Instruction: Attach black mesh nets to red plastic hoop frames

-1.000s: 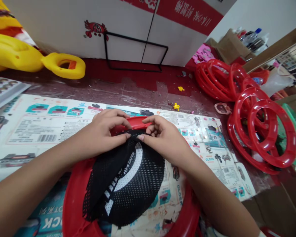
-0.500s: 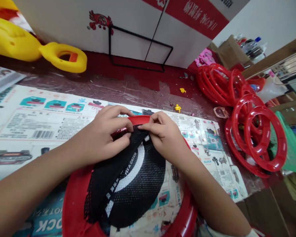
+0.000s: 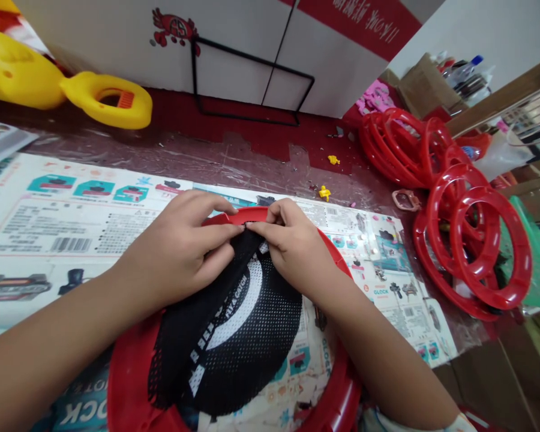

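Note:
A round black mesh net (image 3: 261,312) with a white printed ring lies partly folded over inside a large red plastic ring (image 3: 135,366). My left hand (image 3: 189,240) pinches the net's top edge between thumb and forefinger, at the far side of the ring. Close beside it my right hand (image 3: 297,240) pinches the same edge, so the fingertips of both hands almost meet. Through the open right part of the ring the printed sheet below shows. What lies right under the fingertips is hidden.
A printed cardboard sheet (image 3: 63,216) covers the table under the ring. Several red rings (image 3: 459,240) are piled at the right. Small yellow pieces (image 3: 324,193) lie beyond the sheet. Behind stand a black wire frame (image 3: 247,54) and a white box (image 3: 117,36); yellow plastic parts (image 3: 130,120) sit left.
Both hands have drawn closer together at the net's edge, and the left fingers now press nearer the ring's rim. The view has shifted slightly.

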{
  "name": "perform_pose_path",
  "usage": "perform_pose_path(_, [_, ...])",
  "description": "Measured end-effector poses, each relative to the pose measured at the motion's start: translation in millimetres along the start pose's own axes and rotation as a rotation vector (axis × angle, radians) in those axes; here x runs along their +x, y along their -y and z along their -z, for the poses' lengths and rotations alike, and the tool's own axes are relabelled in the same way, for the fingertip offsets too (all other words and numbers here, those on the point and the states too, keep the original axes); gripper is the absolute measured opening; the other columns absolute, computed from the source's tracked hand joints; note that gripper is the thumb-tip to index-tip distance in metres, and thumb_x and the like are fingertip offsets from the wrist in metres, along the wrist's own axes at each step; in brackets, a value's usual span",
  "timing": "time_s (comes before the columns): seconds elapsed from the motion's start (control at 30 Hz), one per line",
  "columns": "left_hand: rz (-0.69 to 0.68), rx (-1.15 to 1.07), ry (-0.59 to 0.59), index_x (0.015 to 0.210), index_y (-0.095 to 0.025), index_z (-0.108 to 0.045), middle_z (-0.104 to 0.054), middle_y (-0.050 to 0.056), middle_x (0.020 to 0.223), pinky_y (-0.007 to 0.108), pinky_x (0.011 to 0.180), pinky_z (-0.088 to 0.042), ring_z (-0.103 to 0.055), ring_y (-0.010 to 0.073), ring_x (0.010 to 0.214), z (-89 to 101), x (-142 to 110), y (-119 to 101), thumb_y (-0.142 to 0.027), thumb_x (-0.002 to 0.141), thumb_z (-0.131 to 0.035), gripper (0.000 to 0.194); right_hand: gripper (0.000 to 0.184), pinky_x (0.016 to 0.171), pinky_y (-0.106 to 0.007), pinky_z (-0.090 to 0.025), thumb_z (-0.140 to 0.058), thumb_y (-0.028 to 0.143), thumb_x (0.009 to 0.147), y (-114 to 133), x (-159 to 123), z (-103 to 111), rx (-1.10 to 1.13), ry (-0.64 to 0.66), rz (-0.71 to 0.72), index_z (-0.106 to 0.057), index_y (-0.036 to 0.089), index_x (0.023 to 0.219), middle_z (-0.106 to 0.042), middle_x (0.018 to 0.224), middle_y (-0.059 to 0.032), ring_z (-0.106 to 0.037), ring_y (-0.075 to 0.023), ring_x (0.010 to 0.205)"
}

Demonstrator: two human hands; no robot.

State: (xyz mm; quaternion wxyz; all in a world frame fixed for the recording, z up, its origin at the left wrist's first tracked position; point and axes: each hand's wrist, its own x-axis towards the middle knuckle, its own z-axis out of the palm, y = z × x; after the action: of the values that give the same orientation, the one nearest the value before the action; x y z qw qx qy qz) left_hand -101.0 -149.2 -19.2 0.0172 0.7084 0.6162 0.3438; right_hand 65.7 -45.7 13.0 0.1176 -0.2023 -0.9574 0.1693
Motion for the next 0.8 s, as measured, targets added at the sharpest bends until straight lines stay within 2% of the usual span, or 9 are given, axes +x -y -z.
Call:
perform_pose_path(0.27, [0.001, 0.093, 0.061, 0.094, -0.016, -0.076, -0.064, 0.016, 0.107, 0.051, 0.087, -0.049, -0.055, 0.0316, 0.098, -2.0, -0.2, -0.6, -0.027, 0.088, -0.040, 0.038, 0.031, 0.074, -0.028, -0.041, -0.039, 0.008, 0.091, -3.2, -0.6, -2.7, -0.017, 0.033, -0.002, -0.067, 0.020, 0.094, -0.044, 0.089, -0.0037, -0.044, -0.0161, 0.082])
perform_pose_path(0.6, [0.036, 0.153, 0.145, 0.096, -0.015, -0.074, -0.059, 0.021, 0.116, 0.060, 0.086, -0.046, -0.053, 0.0413, 0.105, -0.1, -1.2, -1.9, -0.028, 0.088, -0.040, 0.037, 0.029, 0.065, -0.029, -0.034, -0.036, 0.016, 0.097, 8.5, -2.4, 5.9, -0.316, 0.162, -0.031, -0.065, 0.017, 0.097, -0.051, 0.092, -0.0070, -0.040, -0.0170, 0.073])
perform_pose_path(0.8, [0.069, 0.134, 0.187, 0.100, -0.017, -0.072, -0.056, 0.020, 0.120, 0.061, 0.090, -0.043, -0.051, 0.0425, 0.110, -0.7, -1.1, -1.2, -0.029, 0.088, -0.040, 0.036, 0.026, 0.067, -0.028, -0.036, -0.038, 0.017, 0.098, 8.0, -2.8, 0.7, -0.255, 0.138, -0.037, -0.062, 0.019, 0.108, -0.053, 0.100, -0.0074, -0.043, -0.0163, 0.075])
